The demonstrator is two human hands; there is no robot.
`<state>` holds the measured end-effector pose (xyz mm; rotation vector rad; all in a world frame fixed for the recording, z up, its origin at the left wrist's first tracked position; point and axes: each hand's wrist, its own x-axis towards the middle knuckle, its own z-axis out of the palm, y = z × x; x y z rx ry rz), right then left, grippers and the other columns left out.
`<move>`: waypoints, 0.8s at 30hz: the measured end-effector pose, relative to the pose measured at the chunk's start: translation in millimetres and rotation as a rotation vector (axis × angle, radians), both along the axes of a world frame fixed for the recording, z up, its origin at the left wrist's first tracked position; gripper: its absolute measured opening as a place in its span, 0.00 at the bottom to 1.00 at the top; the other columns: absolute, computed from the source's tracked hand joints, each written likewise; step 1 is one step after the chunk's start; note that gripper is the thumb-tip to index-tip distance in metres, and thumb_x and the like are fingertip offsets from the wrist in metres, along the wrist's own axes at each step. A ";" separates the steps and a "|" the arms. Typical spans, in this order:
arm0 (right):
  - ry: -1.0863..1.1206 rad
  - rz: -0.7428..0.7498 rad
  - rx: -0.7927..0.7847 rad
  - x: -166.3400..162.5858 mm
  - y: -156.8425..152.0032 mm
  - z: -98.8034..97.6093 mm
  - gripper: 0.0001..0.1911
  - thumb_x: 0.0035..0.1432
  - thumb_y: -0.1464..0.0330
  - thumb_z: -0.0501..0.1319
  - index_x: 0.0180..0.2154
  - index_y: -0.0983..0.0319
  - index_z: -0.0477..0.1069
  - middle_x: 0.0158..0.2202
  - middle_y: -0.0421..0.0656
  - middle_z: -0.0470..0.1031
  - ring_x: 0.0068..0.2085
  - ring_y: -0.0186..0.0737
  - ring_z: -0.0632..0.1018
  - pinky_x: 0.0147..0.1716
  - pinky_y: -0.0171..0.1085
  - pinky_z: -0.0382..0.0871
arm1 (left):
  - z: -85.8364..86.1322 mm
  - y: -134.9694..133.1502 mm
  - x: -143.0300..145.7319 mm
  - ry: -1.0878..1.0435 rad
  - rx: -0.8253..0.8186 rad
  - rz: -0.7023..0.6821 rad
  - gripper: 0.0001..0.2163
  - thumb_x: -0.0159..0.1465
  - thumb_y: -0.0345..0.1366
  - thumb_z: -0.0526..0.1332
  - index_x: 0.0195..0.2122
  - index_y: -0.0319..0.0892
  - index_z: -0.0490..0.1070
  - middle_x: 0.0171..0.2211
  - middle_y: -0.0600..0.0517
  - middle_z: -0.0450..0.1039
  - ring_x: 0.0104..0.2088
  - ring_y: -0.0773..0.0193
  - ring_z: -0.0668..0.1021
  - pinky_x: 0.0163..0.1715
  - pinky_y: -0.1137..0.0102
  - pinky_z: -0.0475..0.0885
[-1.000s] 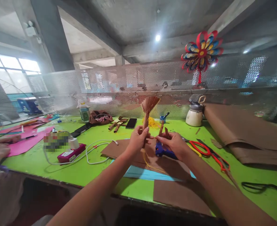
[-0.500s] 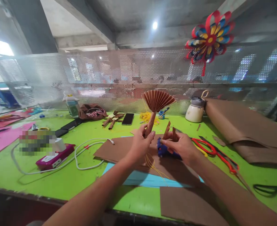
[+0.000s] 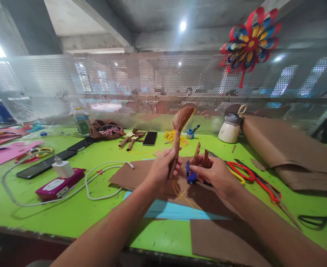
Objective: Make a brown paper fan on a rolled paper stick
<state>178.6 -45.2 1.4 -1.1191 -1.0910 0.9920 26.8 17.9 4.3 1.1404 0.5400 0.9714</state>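
Note:
My left hand is wrapped round a rolled brown paper tube held upright. A pleated brown paper fan tops the tube, seen partly edge-on. Yellow threads hang below it over the brown paper sheet. To the right, my right hand is closed, thumb forward, with narrow brown paper pieces standing up at its fingers. A dark blue plastic object sits right under that thumb; its kind and whether the hand grips it are unclear.
Red-handled scissors lie at the right beside a large folded brown paper stack. A beige jug, blue bottle and phone stand or lie behind. At left are a purple power strip and white cable.
The fan has turned from facing me spread wide to a narrower side view, as my left hand rotated the tube and shifted its grip. My right hand stays nearly in place.

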 end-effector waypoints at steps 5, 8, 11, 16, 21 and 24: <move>0.046 0.038 0.023 -0.5 -3.0 3.6 0.17 0.38 0.62 0.72 0.27 0.65 0.71 0.20 0.37 0.69 0.18 0.27 0.64 0.17 0.31 0.56 | 4.5 -3.7 -0.7 -0.012 -0.146 -0.054 0.12 0.62 0.42 0.55 0.39 0.38 0.68 0.22 0.54 0.67 0.16 0.75 0.67 0.12 0.81 0.57; 0.049 0.058 0.029 0.0 -3.9 5.8 0.16 0.38 0.62 0.72 0.25 0.65 0.71 0.17 0.35 0.67 0.17 0.26 0.63 0.16 0.31 0.54 | 7.0 -8.5 0.2 0.015 -0.140 -0.098 0.12 0.61 0.42 0.58 0.39 0.39 0.68 0.21 0.56 0.67 0.16 0.75 0.66 0.11 0.82 0.55; 0.043 0.041 0.036 1.0 -2.9 4.8 0.16 0.39 0.62 0.72 0.26 0.66 0.73 0.19 0.37 0.69 0.18 0.26 0.63 0.17 0.31 0.54 | 6.3 -10.3 0.8 0.030 -0.104 -0.150 0.11 0.56 0.36 0.64 0.38 0.39 0.68 0.20 0.57 0.66 0.16 0.77 0.66 0.11 0.83 0.54; 0.007 0.000 0.097 2.0 -0.7 4.0 0.16 0.41 0.60 0.71 0.29 0.66 0.76 0.21 0.40 0.73 0.19 0.28 0.66 0.18 0.31 0.55 | 0.5 -10.4 3.8 0.027 -0.092 -0.233 0.08 0.56 0.34 0.64 0.36 0.38 0.69 0.23 0.55 0.67 0.18 0.77 0.68 0.11 0.83 0.54; 0.024 -0.030 0.132 1.0 0.7 5.5 0.14 0.38 0.62 0.72 0.25 0.65 0.76 0.20 0.39 0.72 0.19 0.28 0.67 0.18 0.32 0.59 | 0.1 -14.4 6.7 0.038 -0.088 -0.282 0.09 0.56 0.36 0.64 0.36 0.36 0.71 0.24 0.51 0.71 0.18 0.76 0.69 0.12 0.82 0.55; -0.020 -0.023 0.134 0.8 1.7 4.2 0.14 0.38 0.61 0.72 0.25 0.65 0.78 0.21 0.40 0.74 0.19 0.28 0.66 0.18 0.32 0.59 | 2.5 -16.0 6.5 0.051 -0.086 -0.220 0.10 0.55 0.36 0.66 0.36 0.37 0.71 0.22 0.53 0.70 0.15 0.77 0.65 0.12 0.81 0.52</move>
